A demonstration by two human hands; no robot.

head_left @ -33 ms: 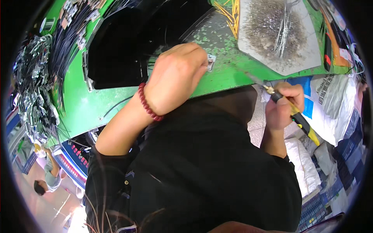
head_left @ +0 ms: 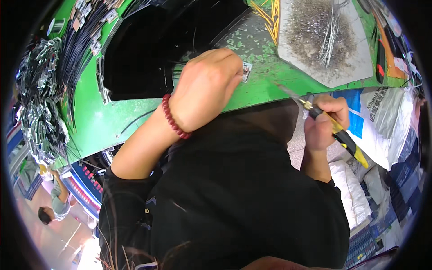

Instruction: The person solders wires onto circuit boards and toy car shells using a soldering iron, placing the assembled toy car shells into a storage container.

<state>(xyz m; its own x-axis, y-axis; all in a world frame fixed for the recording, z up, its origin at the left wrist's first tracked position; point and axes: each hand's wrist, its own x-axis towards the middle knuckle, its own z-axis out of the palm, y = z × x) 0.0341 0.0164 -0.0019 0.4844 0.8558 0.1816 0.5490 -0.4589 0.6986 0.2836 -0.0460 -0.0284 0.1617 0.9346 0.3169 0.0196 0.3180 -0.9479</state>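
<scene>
Green tabletop [head_left: 112,121], scuffed, w/ grey mat [head_left: 324,40] far right of the black tray [head_left: 148,54]. Small silver-white part [head_left: 246,72] lies just right of tray, edge showing. L hand [head_left: 207,87] grip closed over part, fingertips pinching it. R hand [head_left: 321,123] off tabletop edge, grip clamped on yellow-black tool [head_left: 337,132], metal tip toward part. Tray contents too dark to tell.
</scene>
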